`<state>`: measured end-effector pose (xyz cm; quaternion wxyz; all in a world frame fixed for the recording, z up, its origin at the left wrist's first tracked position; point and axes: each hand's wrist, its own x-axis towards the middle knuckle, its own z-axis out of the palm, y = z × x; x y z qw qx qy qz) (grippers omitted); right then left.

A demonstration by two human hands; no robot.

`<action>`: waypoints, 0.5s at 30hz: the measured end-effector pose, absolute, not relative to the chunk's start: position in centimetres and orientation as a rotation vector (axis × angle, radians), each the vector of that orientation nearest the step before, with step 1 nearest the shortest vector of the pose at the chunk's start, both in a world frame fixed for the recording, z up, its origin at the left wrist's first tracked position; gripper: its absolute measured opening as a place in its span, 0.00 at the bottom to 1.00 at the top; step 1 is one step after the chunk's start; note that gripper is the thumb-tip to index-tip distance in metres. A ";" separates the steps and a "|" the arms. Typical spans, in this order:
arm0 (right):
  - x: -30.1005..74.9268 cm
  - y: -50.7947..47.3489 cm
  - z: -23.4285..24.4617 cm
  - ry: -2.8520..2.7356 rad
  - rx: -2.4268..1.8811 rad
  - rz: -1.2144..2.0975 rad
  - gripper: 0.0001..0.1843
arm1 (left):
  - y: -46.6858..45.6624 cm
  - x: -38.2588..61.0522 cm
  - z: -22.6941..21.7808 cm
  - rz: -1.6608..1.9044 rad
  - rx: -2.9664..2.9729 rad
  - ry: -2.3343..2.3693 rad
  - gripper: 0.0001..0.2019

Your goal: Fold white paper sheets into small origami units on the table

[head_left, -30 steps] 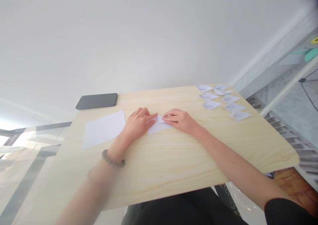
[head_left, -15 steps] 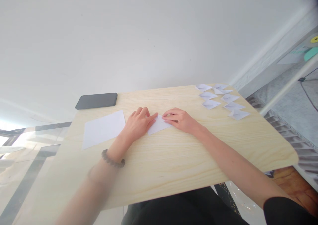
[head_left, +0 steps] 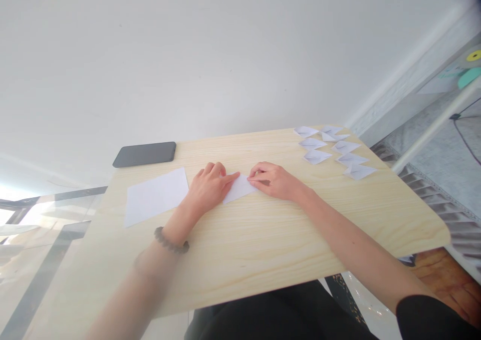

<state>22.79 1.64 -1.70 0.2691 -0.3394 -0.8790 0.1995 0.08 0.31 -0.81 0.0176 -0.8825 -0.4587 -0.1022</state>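
A small folded piece of white paper lies on the table between my two hands. My left hand holds it down at the left, thumb stretched along its upper edge and the other fingers curled. At the paper's right corner, my right hand is closed in a pinch, thumb against fingertips. The fingers hide part of the fold. To the left of my left hand lies a flat white sheet. Several folded white paper pieces with pointed ends sit in two columns at the far right.
A black phone lies at the back left of the light wooden table. A white wall rises behind it. On the right, a pale pole stands beyond the table's edge, with a cable near it.
My right hand has shifted slightly right along the paper's upper edge, with its fingertips nearer the right corner. The left hand stays almost in place. The view has moved a little.
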 end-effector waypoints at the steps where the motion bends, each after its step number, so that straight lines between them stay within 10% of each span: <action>1: 22.9 1.6 -1.6 -2.369 -0.936 0.529 0.12 | 0.3 0.1 -0.7 -0.328 -2.750 -1.429 0.16; 15: 22.4 1.5 -2.1 -2.445 -1.023 0.275 0.15 | 0.0 0.6 -0.2 -0.284 -2.710 -1.505 0.16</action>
